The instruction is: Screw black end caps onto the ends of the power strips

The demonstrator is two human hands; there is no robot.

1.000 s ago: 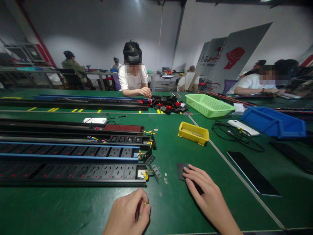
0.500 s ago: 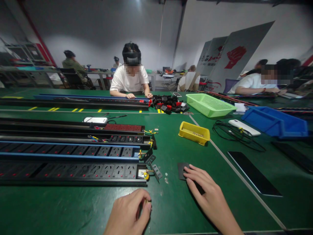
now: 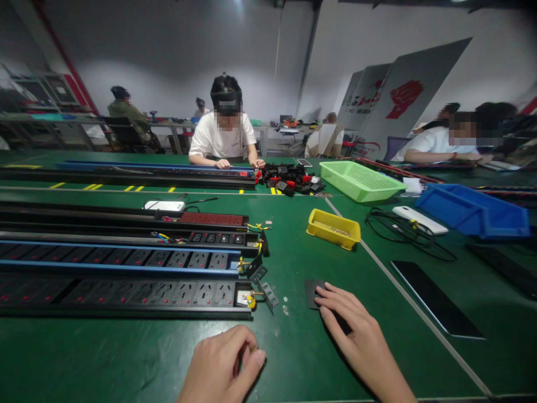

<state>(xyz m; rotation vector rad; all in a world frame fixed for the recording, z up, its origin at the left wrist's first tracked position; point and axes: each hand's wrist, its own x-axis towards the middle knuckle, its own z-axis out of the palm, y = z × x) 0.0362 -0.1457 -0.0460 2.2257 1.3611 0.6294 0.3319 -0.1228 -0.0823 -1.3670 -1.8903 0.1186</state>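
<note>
My left hand (image 3: 226,361) is closed in front of the nearest power strip, thumb against curled fingers; what it holds, if anything, is hidden. To its right, my right hand (image 3: 356,330) rests with its fingers stretched over a small dark flat plate (image 3: 312,292), and its fingertips cover part of that plate. A black power strip (image 3: 163,294) lies left of the hands, with a grey metal end bracket (image 3: 268,295) hanging at its end by a yellow-green wire. Behind it lies a blue-edged strip (image 3: 168,260) with a dark bracket (image 3: 255,270) at its end.
A yellow bin (image 3: 333,228) holds small metal parts. Beyond it stand a green basket (image 3: 361,179) and a blue bin (image 3: 474,210). Black cable (image 3: 403,240), a white power bank (image 3: 419,219) and a dark tablet (image 3: 436,299) lie right. Across the table, a co-worker (image 3: 224,134) handles another strip.
My left thumb has shifted slightly right and covers the small yellowish bit that showed between the fingers. My right hand and the plate have stayed in place.
</note>
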